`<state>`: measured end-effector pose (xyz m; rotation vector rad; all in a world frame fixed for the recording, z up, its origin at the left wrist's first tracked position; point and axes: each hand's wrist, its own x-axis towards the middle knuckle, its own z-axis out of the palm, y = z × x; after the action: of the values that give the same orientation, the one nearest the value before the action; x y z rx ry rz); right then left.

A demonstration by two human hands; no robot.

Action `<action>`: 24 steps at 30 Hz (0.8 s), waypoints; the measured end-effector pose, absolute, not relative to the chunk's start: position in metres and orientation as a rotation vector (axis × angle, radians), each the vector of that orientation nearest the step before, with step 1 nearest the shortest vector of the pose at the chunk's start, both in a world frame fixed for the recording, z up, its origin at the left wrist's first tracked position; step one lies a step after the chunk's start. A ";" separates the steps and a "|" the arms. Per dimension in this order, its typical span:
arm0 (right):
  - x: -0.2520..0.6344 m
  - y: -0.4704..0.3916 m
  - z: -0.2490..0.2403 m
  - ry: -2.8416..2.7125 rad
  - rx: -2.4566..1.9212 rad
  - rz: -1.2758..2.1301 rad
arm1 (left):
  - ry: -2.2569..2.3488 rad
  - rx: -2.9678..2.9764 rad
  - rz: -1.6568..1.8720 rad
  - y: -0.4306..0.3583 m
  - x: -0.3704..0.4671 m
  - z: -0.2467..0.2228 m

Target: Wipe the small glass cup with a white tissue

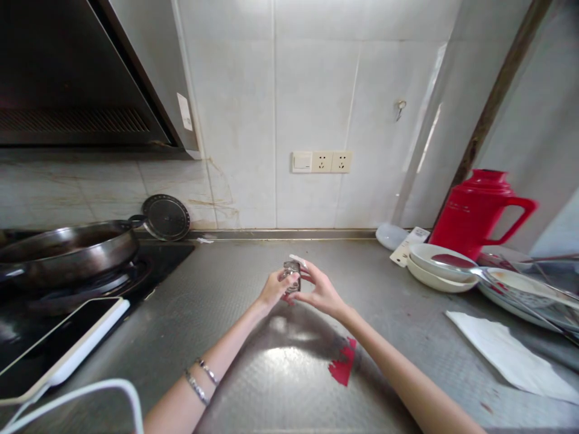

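Small shiny object (294, 286) in the grip of both hands (324, 291), over the metal counter (235, 265)

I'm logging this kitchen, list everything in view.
Hood: 1, dark, upper left
Hob: 1, black, left
Pan: 1, silver, on hob
Disc: 1, black, against wall
Phone: 1, black-screened, lower left
Cable: 1, white, lower left
Switch: 1, cream, wall
Sockets: 2, cream, wall
Hook: 1, metallic, wall
Flask: 1, red, right
Bowls: 2, white, right
Card: 1, white, beside bowls
Dish: 1, white, behind card
Plates: count unclear, pale, right
Utensils: count unclear, metallic, right
Paper or cloth: 1, white, lower right
Counter: 1, grey, centre
Patch: 1, red, on counter
Small object: 1, dark, centre
Bracelets: 2, silver, lower left
Left hand: 1, on object
Right hand: 1, on object
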<state>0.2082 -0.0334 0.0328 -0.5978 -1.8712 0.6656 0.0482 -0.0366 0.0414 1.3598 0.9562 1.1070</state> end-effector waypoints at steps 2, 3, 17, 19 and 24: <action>0.208 -0.031 0.030 -1.834 -0.612 0.669 | 0.905 1.367 1.055 -0.035 0.045 0.040; 0.208 -0.030 0.030 -1.809 -0.624 0.680 | 0.860 1.374 1.032 -0.034 0.043 0.038; 0.203 -0.039 0.037 -1.644 -0.750 0.941 | 0.652 1.599 1.117 -0.023 0.046 0.020; 0.206 -0.039 0.039 -1.656 -0.766 0.888 | 0.676 1.636 1.160 -0.023 0.046 0.020; 0.215 -0.033 0.042 -1.707 -0.973 0.505 | 0.829 1.759 1.268 -0.025 0.048 0.015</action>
<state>0.2155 -0.0331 0.0421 -0.9728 -1.7075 0.5049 0.0479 -0.0250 0.0150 1.7590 0.8288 1.2685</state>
